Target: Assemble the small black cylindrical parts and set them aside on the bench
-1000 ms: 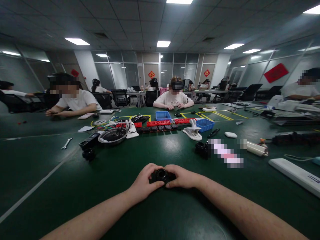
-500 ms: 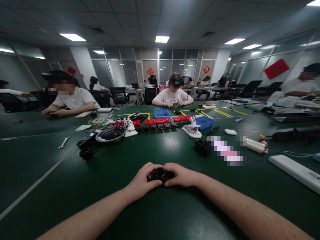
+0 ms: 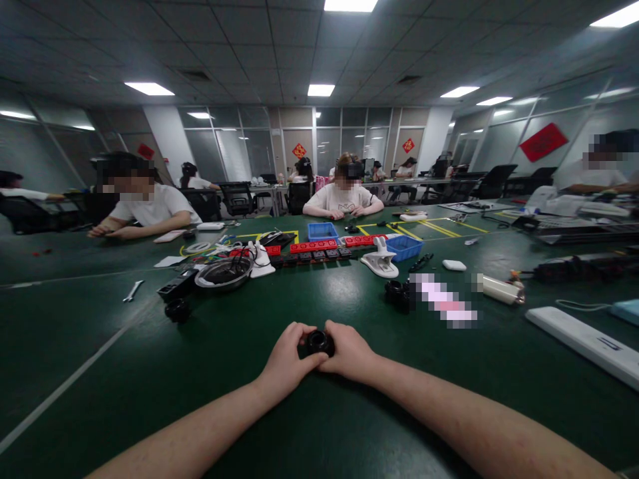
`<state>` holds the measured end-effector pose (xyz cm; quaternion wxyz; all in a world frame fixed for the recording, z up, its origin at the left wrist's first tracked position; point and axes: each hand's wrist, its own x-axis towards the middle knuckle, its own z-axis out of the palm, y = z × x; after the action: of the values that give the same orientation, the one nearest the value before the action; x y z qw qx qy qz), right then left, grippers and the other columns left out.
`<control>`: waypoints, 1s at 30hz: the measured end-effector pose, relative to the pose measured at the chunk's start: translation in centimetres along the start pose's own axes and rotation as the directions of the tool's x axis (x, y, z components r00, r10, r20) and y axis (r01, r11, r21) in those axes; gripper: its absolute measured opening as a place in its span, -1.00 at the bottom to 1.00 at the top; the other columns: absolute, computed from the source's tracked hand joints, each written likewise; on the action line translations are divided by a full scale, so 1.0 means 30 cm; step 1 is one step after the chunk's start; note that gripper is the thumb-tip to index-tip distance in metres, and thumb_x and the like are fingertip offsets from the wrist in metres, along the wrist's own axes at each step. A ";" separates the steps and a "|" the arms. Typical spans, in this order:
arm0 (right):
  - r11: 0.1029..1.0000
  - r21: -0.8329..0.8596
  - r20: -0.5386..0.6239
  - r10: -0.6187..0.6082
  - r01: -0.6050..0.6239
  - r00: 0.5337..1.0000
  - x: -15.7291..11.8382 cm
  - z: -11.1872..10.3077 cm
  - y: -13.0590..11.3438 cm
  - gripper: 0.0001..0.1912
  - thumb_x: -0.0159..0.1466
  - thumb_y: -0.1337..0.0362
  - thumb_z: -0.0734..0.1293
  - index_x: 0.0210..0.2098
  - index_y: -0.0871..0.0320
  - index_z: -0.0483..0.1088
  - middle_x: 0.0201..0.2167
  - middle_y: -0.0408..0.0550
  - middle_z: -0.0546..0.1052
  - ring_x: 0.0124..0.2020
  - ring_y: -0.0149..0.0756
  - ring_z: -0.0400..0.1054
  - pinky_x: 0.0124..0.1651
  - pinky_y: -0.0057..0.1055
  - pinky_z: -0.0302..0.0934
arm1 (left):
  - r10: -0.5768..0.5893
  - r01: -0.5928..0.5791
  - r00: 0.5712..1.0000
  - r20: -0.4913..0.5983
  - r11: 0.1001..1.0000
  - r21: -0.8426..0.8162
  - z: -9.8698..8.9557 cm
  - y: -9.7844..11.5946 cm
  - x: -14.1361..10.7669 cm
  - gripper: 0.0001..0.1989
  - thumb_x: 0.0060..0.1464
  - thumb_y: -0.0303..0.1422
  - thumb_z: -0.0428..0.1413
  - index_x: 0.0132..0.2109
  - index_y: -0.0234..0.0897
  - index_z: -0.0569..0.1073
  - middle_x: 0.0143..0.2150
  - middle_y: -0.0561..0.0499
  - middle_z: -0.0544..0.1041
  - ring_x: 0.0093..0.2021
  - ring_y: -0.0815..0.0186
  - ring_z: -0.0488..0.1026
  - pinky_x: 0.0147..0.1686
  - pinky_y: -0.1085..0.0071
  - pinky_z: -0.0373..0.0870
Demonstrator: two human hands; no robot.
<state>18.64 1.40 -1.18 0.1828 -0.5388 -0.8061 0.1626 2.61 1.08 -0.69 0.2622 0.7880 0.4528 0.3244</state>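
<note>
Green counter (image 3: 219,379) stretches right across the foreground, and down at its near middle we have 2 bare hands at work on 1 black part (image 3: 319,342). Left hand (image 3: 284,356) pinches it between thumb and fingers from the left, right hand (image 3: 348,354) wraps it from the right, thumbs on the near side, very close together! Look at that part: dark, glossy, rounded, with 1 ringed round opening on top, its lower body mostly hidden by the fingers. That opening points up and slightly back toward the camera; no telling how the long axis runs under that grip. Beyond it, the count: 2 blue trays (image 3: 404,248), 3 red strips (image 3: 314,245) laid in a broken line, 2 white clips (image 3: 380,259) and 1 metal bowl (image 3: 224,273) holding dark items. Out left, 1 wrench (image 3: 133,291); over right, 1 cream cylinder (image 3: 499,290) and 1 long white bar (image 3: 582,340), lying at a slant!
</note>
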 end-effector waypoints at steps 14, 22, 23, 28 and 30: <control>0.944 0.162 0.149 -0.312 0.288 0.938 0.014 -0.057 0.048 -0.66 -0.03 0.16 0.37 -0.29 0.20 0.32 -0.36 -0.12 0.35 -0.31 -0.31 0.21 -0.26 -0.41 0.09 | 0.089 -0.083 0.986 0.142 0.995 -0.046 -0.026 -0.014 0.001 -0.63 -0.07 -0.31 0.10 -0.05 -0.19 0.29 -0.26 0.02 0.30 -0.31 0.31 0.27 -0.38 0.44 0.23; 0.926 0.227 0.194 -0.345 0.300 0.918 0.020 -0.071 0.061 -0.67 -0.02 0.26 0.37 -0.26 0.23 0.32 -0.35 -0.12 0.34 -0.30 -0.33 0.21 -0.25 -0.45 0.11 | 0.077 -0.068 0.981 0.180 0.996 -0.052 -0.029 -0.020 0.007 -0.61 -0.06 -0.31 0.10 -0.03 -0.16 0.28 -0.25 0.03 0.29 -0.33 0.33 0.25 -0.38 0.45 0.22; 0.927 0.229 0.199 -0.342 0.296 0.918 0.020 -0.072 0.061 -0.68 -0.02 0.27 0.38 -0.26 0.23 0.33 -0.35 -0.12 0.34 -0.31 -0.34 0.21 -0.26 -0.45 0.11 | 0.074 -0.066 0.980 0.182 0.996 -0.053 -0.030 -0.020 0.008 -0.61 -0.06 -0.31 0.10 -0.03 -0.16 0.28 -0.26 0.03 0.29 -0.34 0.33 0.25 -0.38 0.45 0.22; 0.922 0.249 0.202 -0.348 0.296 0.915 0.023 -0.075 0.061 -0.71 -0.02 0.31 0.38 -0.29 0.23 0.33 -0.36 -0.12 0.33 -0.32 -0.34 0.21 -0.27 -0.46 0.11 | 0.076 -0.065 0.978 0.194 0.996 -0.061 -0.032 -0.019 0.010 -0.61 -0.06 -0.32 0.10 -0.03 -0.17 0.28 -0.25 0.03 0.29 -0.33 0.33 0.24 -0.37 0.45 0.21; 0.921 0.256 0.200 -0.348 0.294 0.916 0.024 -0.075 0.062 -0.72 -0.02 0.31 0.38 -0.30 0.23 0.33 -0.37 -0.13 0.33 -0.32 -0.34 0.21 -0.27 -0.46 0.11 | 0.073 -0.062 0.978 0.196 0.996 -0.060 -0.032 -0.018 0.010 -0.61 -0.06 -0.32 0.10 -0.03 -0.17 0.28 -0.25 0.02 0.29 -0.33 0.33 0.24 -0.37 0.45 0.21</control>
<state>20.94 2.88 0.03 0.1663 -0.3508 -0.8770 0.2831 1.72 1.69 -0.36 0.3159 0.8239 0.3887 0.2652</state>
